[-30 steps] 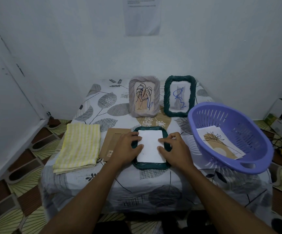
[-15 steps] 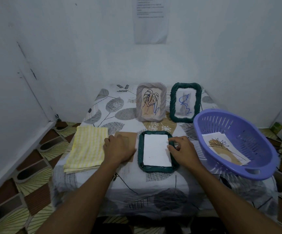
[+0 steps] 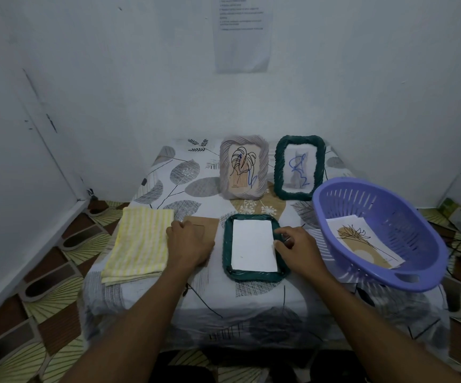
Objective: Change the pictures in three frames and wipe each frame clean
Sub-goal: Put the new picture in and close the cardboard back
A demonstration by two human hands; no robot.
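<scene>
A dark green frame (image 3: 254, 275) lies face down on the table with a white sheet (image 3: 252, 246) in its opening. My right hand (image 3: 297, 244) rests on the frame's right rim, fingers curled at the sheet's edge. My left hand (image 3: 189, 241) lies flat on the brown backing board (image 3: 208, 226) left of the frame. A grey frame (image 3: 243, 167) with a leaf drawing and a second green frame (image 3: 299, 167) with a blue scribble stand upright at the back.
A folded yellow striped cloth (image 3: 139, 244) lies at the table's left. A purple basket (image 3: 384, 211) at the right holds loose pictures (image 3: 362, 240). The leaf-print tablecloth (image 3: 168, 178) covers a small table in a corner between white walls.
My left hand has moved off the green frame to the left onto the brown backing board. My right hand stays on the frame's right rim. The camera has tilted up.
</scene>
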